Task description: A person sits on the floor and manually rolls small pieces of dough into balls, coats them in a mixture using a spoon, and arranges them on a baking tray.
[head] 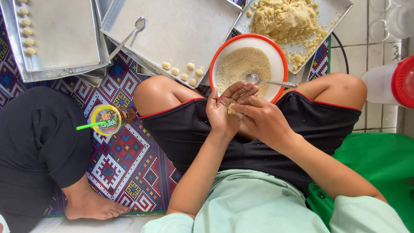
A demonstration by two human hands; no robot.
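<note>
While both hands meet at frame centre: dough lump [232, 111] pressed between left hand [222, 113] palm and right hand [261, 118] fingers, both closed on it. Crumb bowl [276, 55] directly above, touching fingertips; spoon [267, 81] handle points right, nearer right hand.

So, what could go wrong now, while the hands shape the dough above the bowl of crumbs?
The left hand and right hand press a small dough piece over the lap, not over the bowl, so bits may fall on the black shorts. The spoon lies over the bowl rim close to the fingers; a nudge could tip it out.
</note>
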